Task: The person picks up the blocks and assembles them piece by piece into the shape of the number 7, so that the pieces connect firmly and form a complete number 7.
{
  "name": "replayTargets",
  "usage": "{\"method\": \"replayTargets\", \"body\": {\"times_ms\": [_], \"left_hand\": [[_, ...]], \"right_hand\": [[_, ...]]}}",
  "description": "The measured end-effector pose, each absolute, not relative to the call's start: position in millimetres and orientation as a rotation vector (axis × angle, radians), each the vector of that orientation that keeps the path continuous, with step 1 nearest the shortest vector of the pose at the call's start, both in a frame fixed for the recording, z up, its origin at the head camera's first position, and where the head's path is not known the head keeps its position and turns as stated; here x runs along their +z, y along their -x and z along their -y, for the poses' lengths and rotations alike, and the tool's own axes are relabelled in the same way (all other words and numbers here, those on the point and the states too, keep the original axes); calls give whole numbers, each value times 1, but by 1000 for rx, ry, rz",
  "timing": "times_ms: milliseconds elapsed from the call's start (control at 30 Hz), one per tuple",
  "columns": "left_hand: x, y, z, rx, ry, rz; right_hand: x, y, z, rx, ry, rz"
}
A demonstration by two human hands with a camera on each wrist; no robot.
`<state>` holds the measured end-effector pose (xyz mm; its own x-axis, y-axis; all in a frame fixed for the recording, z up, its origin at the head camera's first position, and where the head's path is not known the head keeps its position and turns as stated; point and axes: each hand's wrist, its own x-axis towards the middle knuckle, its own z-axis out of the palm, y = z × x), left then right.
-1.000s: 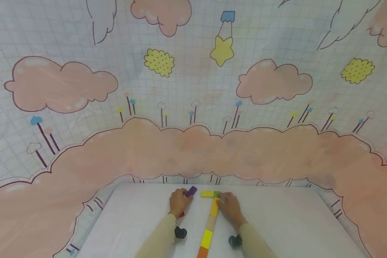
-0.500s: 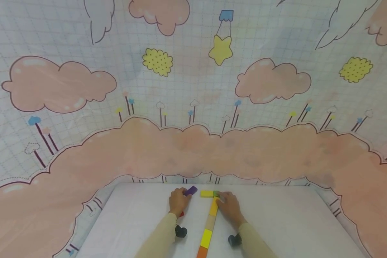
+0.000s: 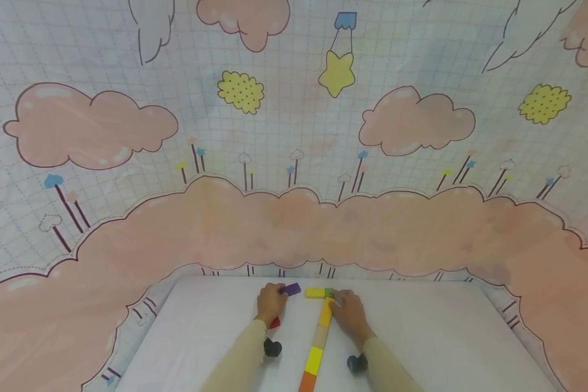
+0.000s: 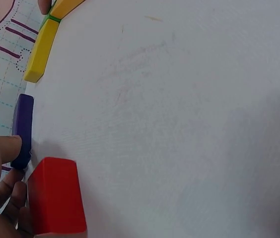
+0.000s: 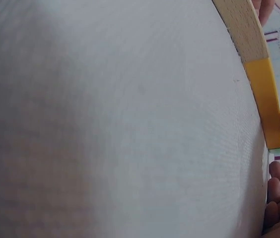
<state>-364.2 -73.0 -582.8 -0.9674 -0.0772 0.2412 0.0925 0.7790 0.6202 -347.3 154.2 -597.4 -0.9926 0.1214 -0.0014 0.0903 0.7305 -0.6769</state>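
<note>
My left hand pinches a purple block between thumb and fingers, near the far edge of the white table. Close to that hand's curled fingers is a red block; whether they touch it I cannot tell. My right hand has its fingertips at a small green block, with the thumb against an orange-yellow block. The green block meets the end of a yellow block lying crosswise. From there a row runs toward me: orange-yellow, plain wood, yellow, orange.
The white tabletop ends at a patterned cloth backdrop just past the hands. Dark heart-shaped pieces hang by both wrists.
The purple block has turned to lie more crosswise, and my left hand has shifted slightly with it. My right hand stays at the green block.
</note>
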Motion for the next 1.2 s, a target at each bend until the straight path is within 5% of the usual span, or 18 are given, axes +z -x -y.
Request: {"method": "replayTargets", "body": {"times_ms": [1200], "left_hand": [[-583,366,66,-966,76,2814]], "right_hand": [[-599,346,-153,1161,187,2852]]}}
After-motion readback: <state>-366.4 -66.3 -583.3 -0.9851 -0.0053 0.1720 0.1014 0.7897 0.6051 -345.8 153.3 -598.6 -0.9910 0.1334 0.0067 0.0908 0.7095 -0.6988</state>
